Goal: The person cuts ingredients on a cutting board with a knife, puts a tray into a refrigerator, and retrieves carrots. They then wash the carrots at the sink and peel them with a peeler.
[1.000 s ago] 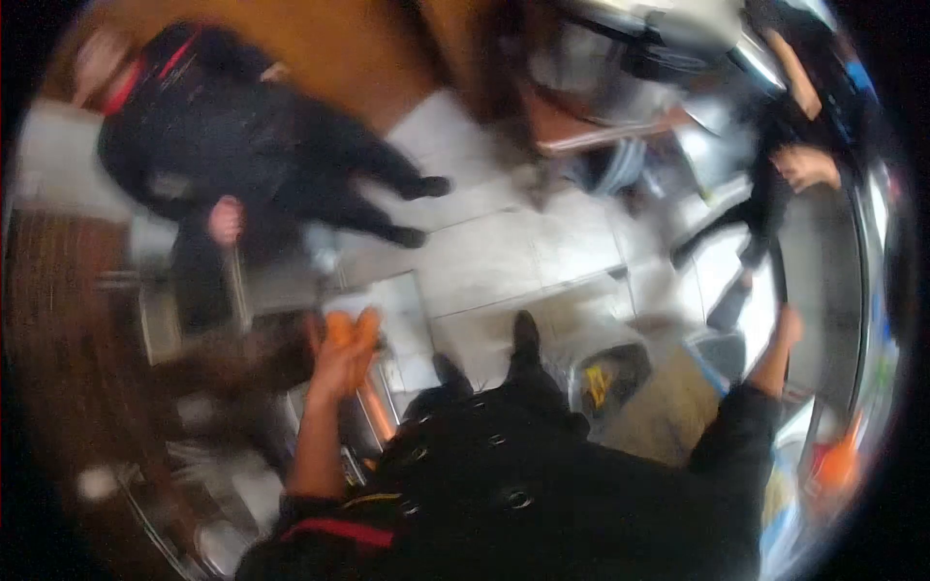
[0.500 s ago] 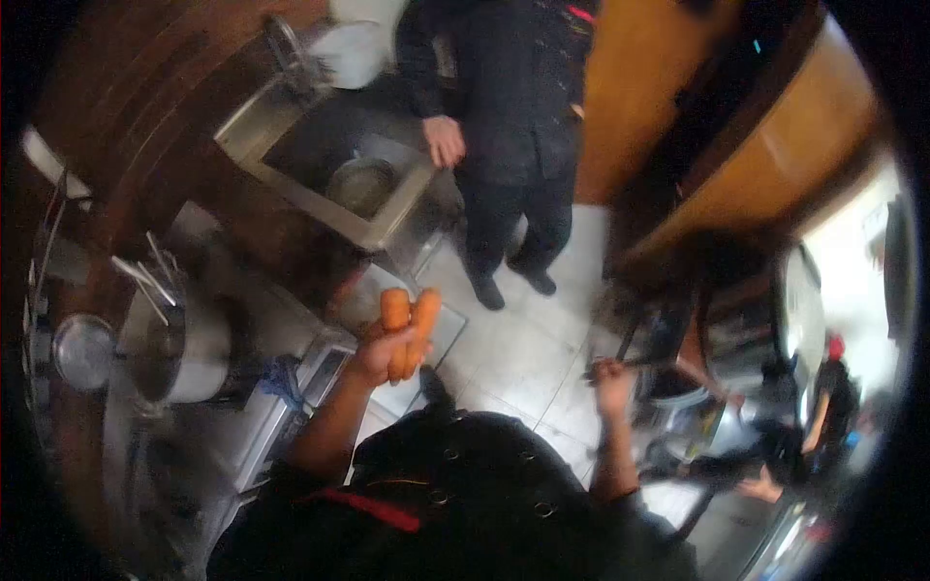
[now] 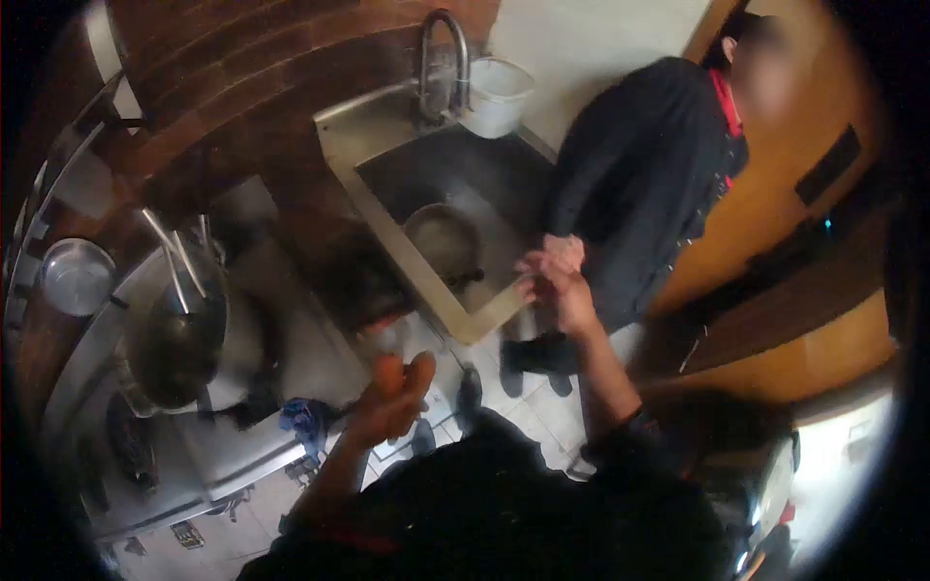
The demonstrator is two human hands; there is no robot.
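Note:
My left hand (image 3: 387,412) is closed around carrots (image 3: 390,373), whose blunt orange ends stick up past my fingers. At least two show; motion blurs them. My right hand (image 3: 559,289) reaches forward with its fingers apart, over the near corner of a steel sink (image 3: 465,324). Just behind it is a co-worker's hand (image 3: 567,250); the two overlap in view, and I cannot tell whether they touch. Inside the sink sits a round pan (image 3: 444,240).
A curved faucet (image 3: 446,48) and a white bucket (image 3: 497,97) stand at the sink's back. The co-worker (image 3: 630,184), in dark clothes, leans beside it. To the left, a large pot (image 3: 179,353) with utensils stands on a steel stove top, a blue cloth (image 3: 305,421) at its edge.
My view has swung right and nearer the sink. My right hand has moved from low on the right to the sink corner, its fingers spreading. The co-worker now leans over. The carrots stay in my left.

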